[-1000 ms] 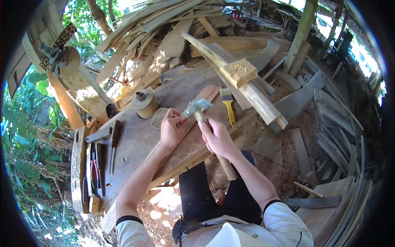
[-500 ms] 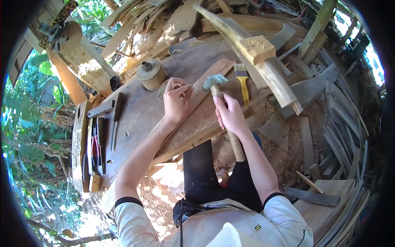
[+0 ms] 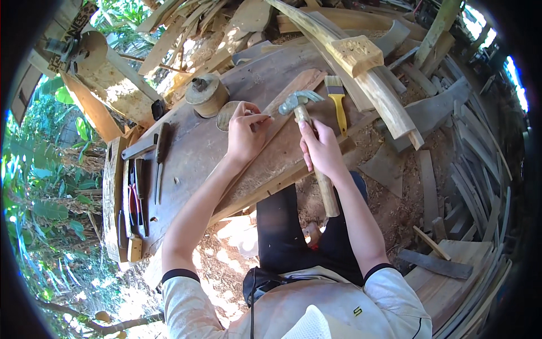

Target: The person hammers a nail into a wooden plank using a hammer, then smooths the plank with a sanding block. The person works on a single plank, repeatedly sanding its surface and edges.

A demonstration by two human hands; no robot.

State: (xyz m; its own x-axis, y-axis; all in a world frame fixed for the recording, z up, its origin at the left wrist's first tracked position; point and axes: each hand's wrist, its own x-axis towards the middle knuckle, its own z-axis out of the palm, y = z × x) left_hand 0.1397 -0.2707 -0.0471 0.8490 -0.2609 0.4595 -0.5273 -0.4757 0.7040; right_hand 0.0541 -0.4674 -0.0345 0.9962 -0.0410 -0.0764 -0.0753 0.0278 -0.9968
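Observation:
My right hand is wrapped round the wooden handle of a claw hammer, just below its metal head. The head hangs over a long thin wooden board that lies slantwise on the workbench. My left hand is at the board's left side, thumb and fingertips drawn together in a pinch toward the hammer head. What sits between those fingertips is too small to make out. Next to the left hand is a shallow round dish, partly hidden by it.
A lidded round pot stands behind the dish. Right of the hammer lies a yellow-handled brush. Red-handled pliers and a long slim tool lie at the bench's left end. A long timber juts over the right side.
The view has shifted slightly. The hammer has risen a little, its head now sharp instead of blurred. My left fingertips reach a bit farther right.

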